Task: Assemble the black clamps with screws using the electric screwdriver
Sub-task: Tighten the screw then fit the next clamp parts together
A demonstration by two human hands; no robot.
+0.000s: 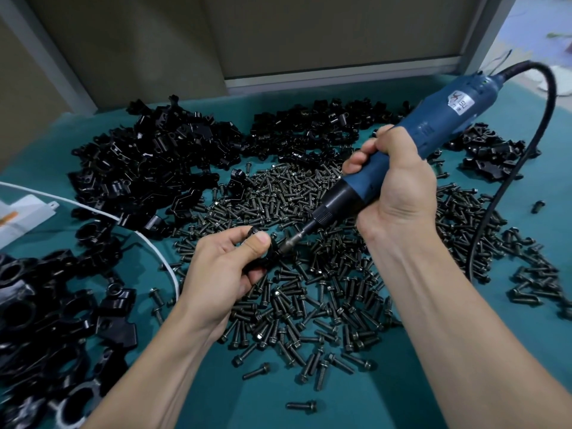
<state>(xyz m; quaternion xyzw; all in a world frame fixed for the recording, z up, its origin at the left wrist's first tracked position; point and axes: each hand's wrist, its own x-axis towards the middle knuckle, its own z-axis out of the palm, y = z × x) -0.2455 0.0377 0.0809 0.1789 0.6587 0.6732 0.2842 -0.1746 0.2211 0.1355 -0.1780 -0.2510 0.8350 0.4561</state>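
My left hand point(227, 267) pinches a small black clamp point(266, 253) between thumb and fingers above the screw pile. My right hand point(399, 187) grips the blue electric screwdriver point(433, 125), which slants down to the left. Its metal bit point(292, 241) meets the clamp at my left thumb; the screw there is hidden. Loose dark screws point(309, 289) cover the middle of the teal table point(356, 397). Heaps of black clamp halves point(148, 162) lie at the back left and back centre point(309, 128).
Larger assembled black clamps point(46, 320) are piled at the near left. A white cable point(148, 243) curves across the left side by a white packet point(21, 215). The screwdriver's black cord point(507, 187) loops down the right. More clamp parts point(489, 153) sit at far right.
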